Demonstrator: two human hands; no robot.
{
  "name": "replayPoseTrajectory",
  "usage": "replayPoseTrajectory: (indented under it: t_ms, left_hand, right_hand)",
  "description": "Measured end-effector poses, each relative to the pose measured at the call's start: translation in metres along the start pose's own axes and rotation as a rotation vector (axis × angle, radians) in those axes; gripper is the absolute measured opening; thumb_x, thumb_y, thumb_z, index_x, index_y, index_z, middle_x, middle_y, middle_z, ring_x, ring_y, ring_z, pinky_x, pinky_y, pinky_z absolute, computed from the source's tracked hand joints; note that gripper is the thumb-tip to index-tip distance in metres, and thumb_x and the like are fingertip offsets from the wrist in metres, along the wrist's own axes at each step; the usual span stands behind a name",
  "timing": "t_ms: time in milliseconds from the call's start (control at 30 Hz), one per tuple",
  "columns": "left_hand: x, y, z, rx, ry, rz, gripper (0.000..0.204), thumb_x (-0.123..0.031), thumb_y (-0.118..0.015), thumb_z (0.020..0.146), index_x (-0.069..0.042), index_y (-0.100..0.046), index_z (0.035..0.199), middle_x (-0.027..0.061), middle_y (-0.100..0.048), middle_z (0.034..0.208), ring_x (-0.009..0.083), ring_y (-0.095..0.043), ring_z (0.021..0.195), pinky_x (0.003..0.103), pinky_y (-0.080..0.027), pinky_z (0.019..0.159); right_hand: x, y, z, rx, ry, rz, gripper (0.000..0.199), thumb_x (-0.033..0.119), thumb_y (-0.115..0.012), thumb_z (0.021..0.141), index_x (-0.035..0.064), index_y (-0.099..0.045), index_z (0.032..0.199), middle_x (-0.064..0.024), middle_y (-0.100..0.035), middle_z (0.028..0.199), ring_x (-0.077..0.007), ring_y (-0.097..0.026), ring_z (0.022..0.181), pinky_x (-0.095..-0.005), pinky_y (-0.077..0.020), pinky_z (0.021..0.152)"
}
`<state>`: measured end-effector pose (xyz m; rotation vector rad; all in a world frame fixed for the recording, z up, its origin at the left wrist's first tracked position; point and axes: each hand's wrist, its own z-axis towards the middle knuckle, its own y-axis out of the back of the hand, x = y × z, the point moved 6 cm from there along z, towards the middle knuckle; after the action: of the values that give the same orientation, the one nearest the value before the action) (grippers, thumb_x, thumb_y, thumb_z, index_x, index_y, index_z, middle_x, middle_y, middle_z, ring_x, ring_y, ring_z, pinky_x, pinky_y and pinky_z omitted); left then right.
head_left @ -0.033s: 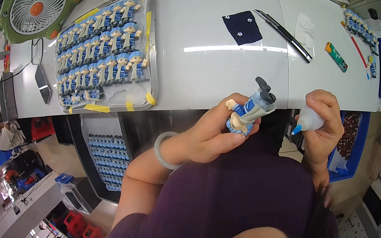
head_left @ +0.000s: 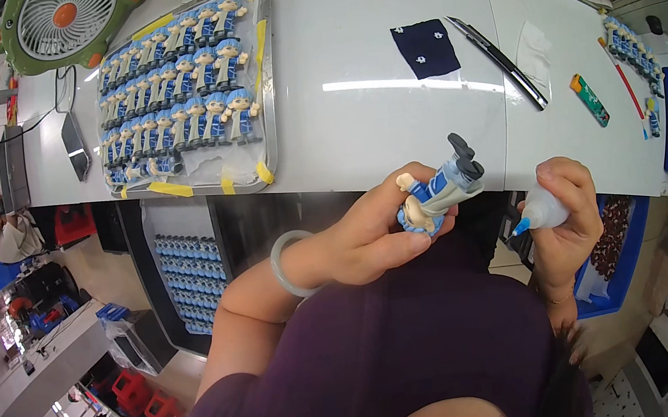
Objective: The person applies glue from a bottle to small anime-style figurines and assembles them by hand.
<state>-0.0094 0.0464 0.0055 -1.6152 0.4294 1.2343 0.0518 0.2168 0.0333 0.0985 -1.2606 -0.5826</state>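
My left hand (head_left: 361, 243) is closed round a small figurine (head_left: 443, 189) with blue hair, a blue and grey outfit and dark boots. The figurine lies tilted, its head near my thumb and its boots pointing up and away. My right hand (head_left: 573, 214) grips a small white squeeze bottle (head_left: 547, 208) with a blue tip, which points left toward the figurine and stays apart from it. On the table at the left, a tray (head_left: 268, 70) edged with yellow tape holds rows of similar figurines (head_left: 195, 73).
A dark cloth (head_left: 425, 50), a black utility knife (head_left: 498, 60), a green lighter (head_left: 589, 100) and a red pencil-like stick (head_left: 621, 76) lie on the white table (head_left: 361, 47). A green fan (head_left: 64, 24) stands far left. Below are a bin of figurines (head_left: 191, 270) and a blue crate (head_left: 626, 284).
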Motion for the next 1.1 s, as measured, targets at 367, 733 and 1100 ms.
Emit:
replayPoseTrajectory:
  t_ms: [367, 733, 1100]
  left_hand:
    - [-0.002, 0.001, 0.002, -0.013, 0.056, 0.053, 0.045, -0.002, -0.053, 0.072, -0.003, -0.031, 0.111, 0.0078, -0.043, 0.083, 0.0122, -0.040, 0.070, 0.024, -0.035, 0.061]
    - [-0.009, 0.003, 0.002, -0.051, -0.121, 0.213, 0.035, -0.008, -0.058, 0.068, -0.001, -0.042, 0.098, 0.0048, -0.053, 0.075, 0.0110, -0.051, 0.064, 0.024, -0.042, 0.059]
    - [-0.016, 0.002, 0.003, -0.119, -0.183, 0.548, 0.034, -0.007, -0.060, 0.066, -0.001, -0.043, 0.094, 0.0051, -0.052, 0.067, 0.0130, -0.049, 0.053, 0.023, -0.040, 0.050]
  right_hand:
    - [-0.005, -0.006, 0.001, 0.026, -0.071, 0.055, 0.030, 0.005, -0.071, 0.063, 0.0016, -0.059, 0.090, -0.0097, -0.056, 0.086, -0.0181, -0.054, 0.077, -0.0247, -0.0428, 0.066]
    - [0.017, -0.010, 0.004, 0.061, 0.193, -0.170, 0.036, -0.002, -0.067, 0.057, 0.0034, -0.059, 0.091, -0.0096, -0.055, 0.086, -0.0232, -0.053, 0.078, -0.0292, -0.0435, 0.066]
    - [0.034, -0.003, -0.002, -0.033, 0.324, -0.485, 0.039, -0.002, -0.068, 0.055, 0.0139, -0.063, 0.091, -0.0031, -0.054, 0.092, -0.0227, -0.051, 0.084, -0.0302, -0.0449, 0.069]
